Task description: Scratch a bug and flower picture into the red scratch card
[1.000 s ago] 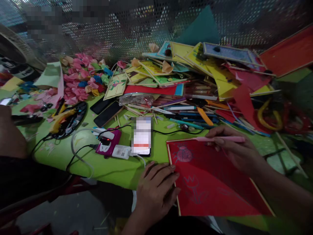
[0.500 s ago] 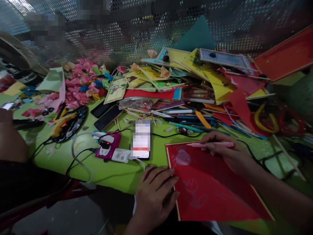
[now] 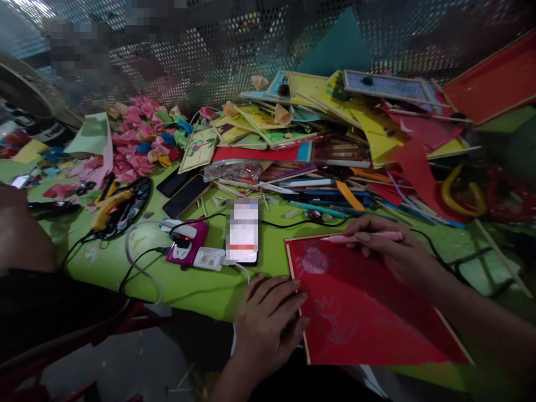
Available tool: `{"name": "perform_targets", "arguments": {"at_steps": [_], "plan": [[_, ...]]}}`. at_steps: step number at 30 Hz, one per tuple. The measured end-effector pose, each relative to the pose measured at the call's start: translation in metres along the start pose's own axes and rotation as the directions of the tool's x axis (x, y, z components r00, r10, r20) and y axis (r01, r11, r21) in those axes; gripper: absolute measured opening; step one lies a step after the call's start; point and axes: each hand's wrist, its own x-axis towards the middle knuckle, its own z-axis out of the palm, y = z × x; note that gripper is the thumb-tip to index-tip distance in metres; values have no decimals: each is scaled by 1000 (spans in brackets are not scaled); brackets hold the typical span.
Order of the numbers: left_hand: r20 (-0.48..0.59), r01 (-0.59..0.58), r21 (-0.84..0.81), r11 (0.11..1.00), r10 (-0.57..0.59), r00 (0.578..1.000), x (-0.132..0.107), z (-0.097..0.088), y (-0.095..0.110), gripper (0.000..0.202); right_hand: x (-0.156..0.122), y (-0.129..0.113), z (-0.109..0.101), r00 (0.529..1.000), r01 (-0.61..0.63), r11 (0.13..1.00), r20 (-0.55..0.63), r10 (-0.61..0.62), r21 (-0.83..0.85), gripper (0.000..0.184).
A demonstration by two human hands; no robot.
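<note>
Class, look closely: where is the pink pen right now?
In the head view, the pink pen is right of centre, in the right hand, near the top of the red sheet, by the bug drawing.

The right hand (image 3: 391, 248) is holding a pink pen (image 3: 340, 238) over a red sheet (image 3: 368, 318); the left hand (image 3: 270, 315) is touching the sheet's left edge.

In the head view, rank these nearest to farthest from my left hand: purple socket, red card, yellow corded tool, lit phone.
1. Red card: right at your left hand, on its right.
2. Lit phone: just beyond, slightly left.
3. Purple socket: farther left.
4. Yellow corded tool: farthest left.
</note>
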Motion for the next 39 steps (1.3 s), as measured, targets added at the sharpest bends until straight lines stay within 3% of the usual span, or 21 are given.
{"name": "perform_targets", "arguments": {"at_steps": [15, 28, 39], "plan": [[2, -23, 9, 1000, 23, 1000, 1, -1, -2, 23, 4, -15, 5, 993, 54, 989, -107, -40, 135, 14], [29, -20, 125, 992, 17, 999, -4, 0, -9, 25, 12, -12, 2, 992, 92, 971, -108, -69, 222, 17], [34, -50, 164, 985, 45, 998, -4, 0, -13, 28, 26, -25, -12, 962, 151, 951, -261, -80, 268, 14]]}}
